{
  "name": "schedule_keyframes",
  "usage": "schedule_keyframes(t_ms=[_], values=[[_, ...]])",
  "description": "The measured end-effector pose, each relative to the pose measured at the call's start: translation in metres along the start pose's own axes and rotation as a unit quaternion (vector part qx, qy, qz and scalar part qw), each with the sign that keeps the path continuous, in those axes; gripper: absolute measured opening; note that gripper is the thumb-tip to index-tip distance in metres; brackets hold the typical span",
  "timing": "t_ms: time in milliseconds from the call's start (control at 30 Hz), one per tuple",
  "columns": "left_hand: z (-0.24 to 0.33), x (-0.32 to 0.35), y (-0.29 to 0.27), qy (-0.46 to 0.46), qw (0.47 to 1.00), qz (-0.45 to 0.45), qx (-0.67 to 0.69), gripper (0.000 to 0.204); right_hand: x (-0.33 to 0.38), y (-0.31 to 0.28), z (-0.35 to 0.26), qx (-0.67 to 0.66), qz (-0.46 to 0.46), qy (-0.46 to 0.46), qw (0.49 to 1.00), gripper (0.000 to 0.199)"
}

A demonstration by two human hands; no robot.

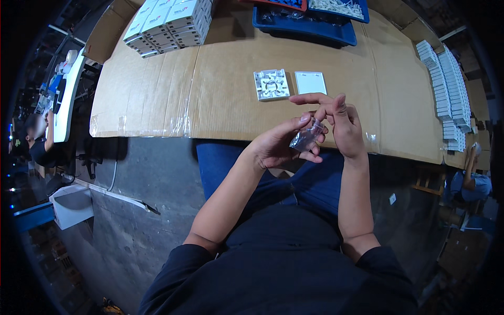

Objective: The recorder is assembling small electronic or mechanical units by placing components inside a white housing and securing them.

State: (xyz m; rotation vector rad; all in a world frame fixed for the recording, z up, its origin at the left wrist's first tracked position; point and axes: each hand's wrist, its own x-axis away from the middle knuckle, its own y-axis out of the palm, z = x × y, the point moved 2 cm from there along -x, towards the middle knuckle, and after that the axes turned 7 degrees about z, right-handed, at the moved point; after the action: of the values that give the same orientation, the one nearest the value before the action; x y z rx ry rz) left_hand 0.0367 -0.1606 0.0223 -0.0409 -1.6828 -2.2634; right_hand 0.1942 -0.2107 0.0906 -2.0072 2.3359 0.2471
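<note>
My left hand (278,140) holds a small clear plastic zip bag (303,139) in front of the table edge, its thumb near the bag's upper end. What lies inside the bag is too small to make out. Close by on the right, my right hand (346,127) is raised with its fingers apart, one of them reaching to the bag's top. Whether that fingertip presses on the bag or goes into it, I cannot tell. Just beyond the hands lie a white moulded plastic frame (272,85) with a round centre and a flat white square plate (311,84).
Cardboard covers the table (147,100). White boxes (168,23) are stacked at the far left. Blue trays (304,31) with small parts stand at the back. Stacked white pieces (451,89) line the right edge. Other people work at far left and far right.
</note>
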Motion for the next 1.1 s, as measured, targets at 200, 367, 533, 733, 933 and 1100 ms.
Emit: schedule_keyframes(t_ms=[200,367,533,733,933,1100], values=[[0.002,-0.011,-0.003,-0.007,0.999,0.002,0.032,0.048,-0.003,-0.011,0.013,0.023,-0.024,-0.036,0.999,0.078],[0.002,-0.021,-0.005,-0.022,0.999,-0.009,0.042,0.045,-0.009,-0.02,0.004,0.002,-0.116,0.081,0.99,0.078],[0.004,-0.023,-0.007,-0.022,0.996,0.004,-0.09,0.042,-0.01,-0.027,-0.003,0.17,-0.115,-0.04,0.978,0.037],[0.018,-0.024,0.004,-0.051,0.995,0.049,-0.064,0.056,-0.021,-0.029,-0.009,0.178,-0.136,-0.077,0.972,0.069],[0.023,-0.037,-0.033,-0.042,0.998,0.019,-0.048,0.056,-0.047,-0.035,-0.002,0.237,-0.148,-0.091,0.956,0.029],[0.036,-0.047,-0.039,-0.054,0.998,0.034,-0.024,0.048,-0.068,-0.045,0.001,0.243,-0.153,-0.045,0.957,0.031]])
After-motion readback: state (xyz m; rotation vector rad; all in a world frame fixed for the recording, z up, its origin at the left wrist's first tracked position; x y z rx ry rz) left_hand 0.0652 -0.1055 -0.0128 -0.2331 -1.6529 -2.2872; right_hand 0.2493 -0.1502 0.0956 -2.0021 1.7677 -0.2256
